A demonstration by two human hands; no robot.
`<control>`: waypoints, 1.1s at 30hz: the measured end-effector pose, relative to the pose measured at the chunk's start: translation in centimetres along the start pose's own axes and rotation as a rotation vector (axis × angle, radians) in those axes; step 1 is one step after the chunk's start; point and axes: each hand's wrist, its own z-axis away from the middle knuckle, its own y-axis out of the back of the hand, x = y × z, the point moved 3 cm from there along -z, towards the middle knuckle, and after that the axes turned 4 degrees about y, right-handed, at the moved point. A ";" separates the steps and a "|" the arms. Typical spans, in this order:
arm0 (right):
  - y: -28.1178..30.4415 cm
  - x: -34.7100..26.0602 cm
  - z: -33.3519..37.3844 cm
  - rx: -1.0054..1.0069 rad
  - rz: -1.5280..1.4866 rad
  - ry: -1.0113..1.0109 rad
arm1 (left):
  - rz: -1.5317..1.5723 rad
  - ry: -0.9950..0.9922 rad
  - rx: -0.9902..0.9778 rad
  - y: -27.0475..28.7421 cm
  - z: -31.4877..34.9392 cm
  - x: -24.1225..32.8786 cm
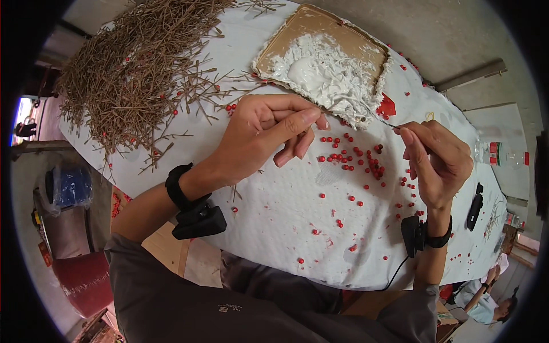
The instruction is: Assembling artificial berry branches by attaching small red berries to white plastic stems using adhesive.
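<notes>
Presently pinching one thin twig (386, 123) in tight-fingered right hand (437, 163) at three o'clock, with left hand (271, 128) half-curled near twelve, hold unclear, before one paste-smeared tray (326, 24) at one

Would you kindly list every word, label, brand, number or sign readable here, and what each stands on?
Clear bottle at the right: red and green label, its print too small to read.
Dark shirt: small pale marking on the front, too small to read.
I can make out no other text.
</notes>
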 end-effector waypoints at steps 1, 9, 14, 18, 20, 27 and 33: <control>0.0 0.0 0.0 -0.001 0.000 0.001 | 0.000 -0.001 0.001 0.0 0.0 0.0; 0.0 1.2 -0.1 0.052 0.246 0.054 | -0.037 0.016 -0.024 0.1 0.0 0.5; 0.9 0.4 -0.3 0.160 0.265 0.073 | -0.024 -0.020 -0.002 0.5 0.2 0.1; 0.5 -2.6 0.6 0.205 0.155 -0.093 | 0.011 -0.072 0.035 0.5 0.0 0.0; -0.6 -3.4 1.0 0.199 0.038 -0.176 | 0.027 -0.119 0.022 0.5 -0.1 0.2; -0.6 -3.5 1.0 0.323 0.013 -0.170 | 0.038 -0.135 0.018 0.5 0.2 0.7; -1.2 -3.9 1.3 0.262 0.095 -0.036 | -0.009 -0.125 0.034 0.7 0.4 0.4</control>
